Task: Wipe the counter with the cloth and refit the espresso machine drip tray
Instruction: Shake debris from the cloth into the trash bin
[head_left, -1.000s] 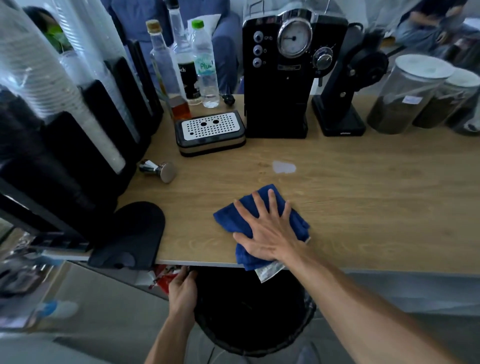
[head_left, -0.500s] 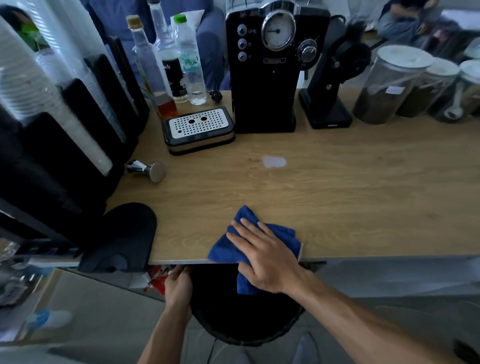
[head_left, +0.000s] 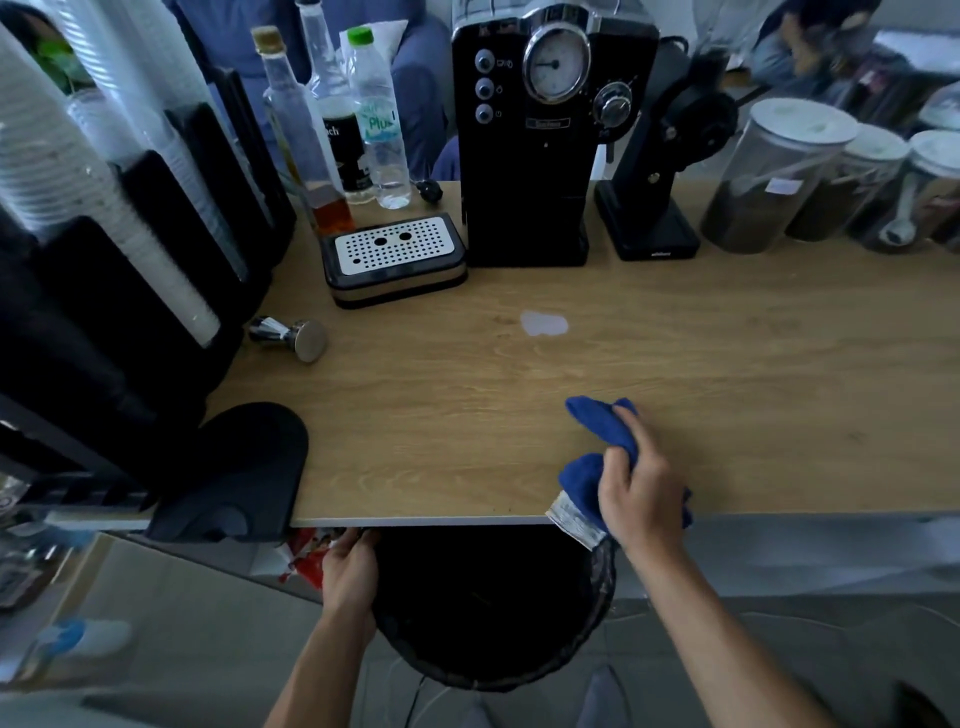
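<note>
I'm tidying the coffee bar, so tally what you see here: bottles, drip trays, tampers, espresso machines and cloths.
Bottles: 3
Drip tray: 1
Tamper: 1
Espresso machine: 1
Blue cloth: 1
Total: 7

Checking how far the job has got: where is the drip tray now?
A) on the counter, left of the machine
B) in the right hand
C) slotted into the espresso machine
A: the drip tray sits on the counter beside the espresso machine, not slotted in; the right hand grips the blue cloth, the left hand holds the bin.
</note>
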